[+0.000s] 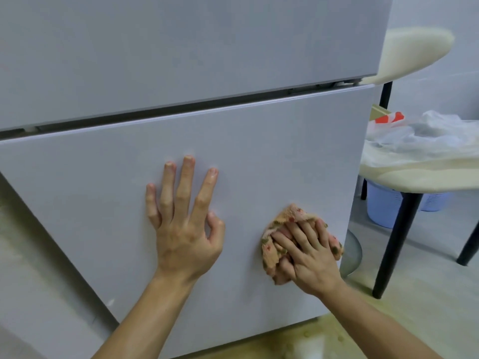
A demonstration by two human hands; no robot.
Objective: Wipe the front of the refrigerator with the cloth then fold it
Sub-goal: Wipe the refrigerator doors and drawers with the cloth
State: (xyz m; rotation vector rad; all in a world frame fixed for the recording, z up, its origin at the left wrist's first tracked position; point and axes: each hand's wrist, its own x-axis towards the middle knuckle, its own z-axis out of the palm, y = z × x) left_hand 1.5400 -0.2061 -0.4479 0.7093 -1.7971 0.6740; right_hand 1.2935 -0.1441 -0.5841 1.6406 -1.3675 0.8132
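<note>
head | cloth (290, 213) under right hand (308, 257) — left hand (185, 237) apart, on refrigerator (103, 190)

To your right: cream chair (414, 174) on black legs (396, 244), curved backrest (414, 53) above seat. On seat – heap of crumpled clear plastic bags (435, 133), red-and-white packet (388, 119) at its left end. Under chair – pale blue basket (383, 206). Beside front leg, low down, translucent round thing (353, 255), possibly glass bowl. Pale wood-look floor (427, 307) beneath.
</note>
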